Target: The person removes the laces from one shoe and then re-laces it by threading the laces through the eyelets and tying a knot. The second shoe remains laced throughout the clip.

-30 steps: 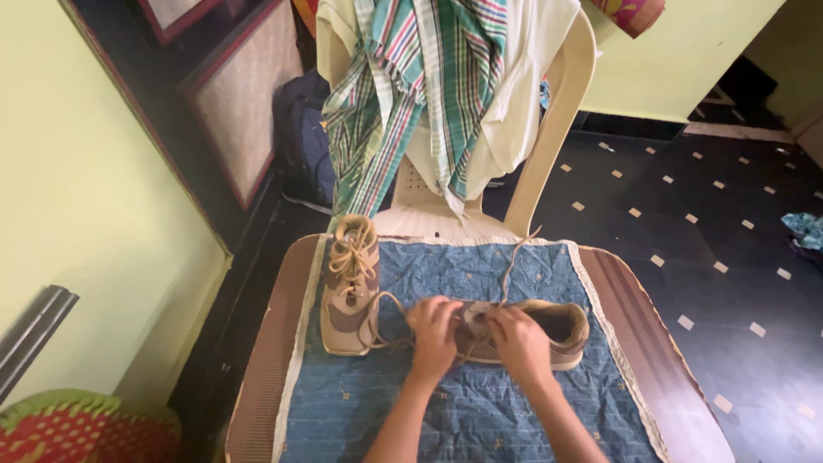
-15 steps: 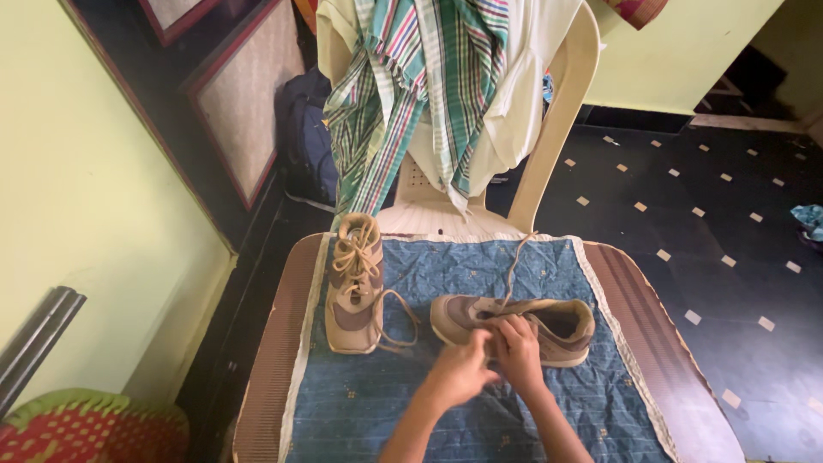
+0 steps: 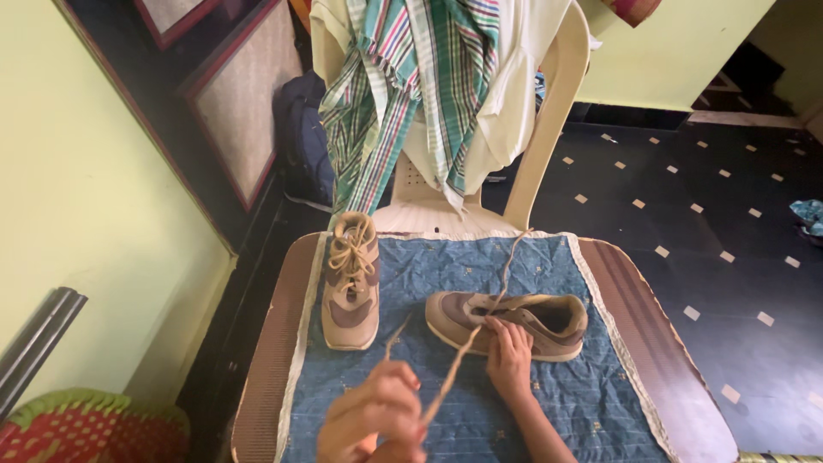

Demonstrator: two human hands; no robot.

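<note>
Two tan and brown shoes rest on a blue cloth over a small table. The left shoe is laced and points toward me. The right shoe lies sideways, toe to the left. My right hand presses on the near side of the right shoe by its eyelets. My left hand is raised near the camera, pinching a tan shoelace that runs taut from the shoe. The lace's other end trails toward the far edge of the table.
A cream plastic chair draped with a striped checked cloth stands just beyond the table. A dark backpack leans by the left wall. A red woven seat sits at the bottom left. Dark tiled floor lies to the right.
My left hand has pulled back from the right shoe toward me, drawing the lace out taut. My right hand has stayed on the shoe.
</note>
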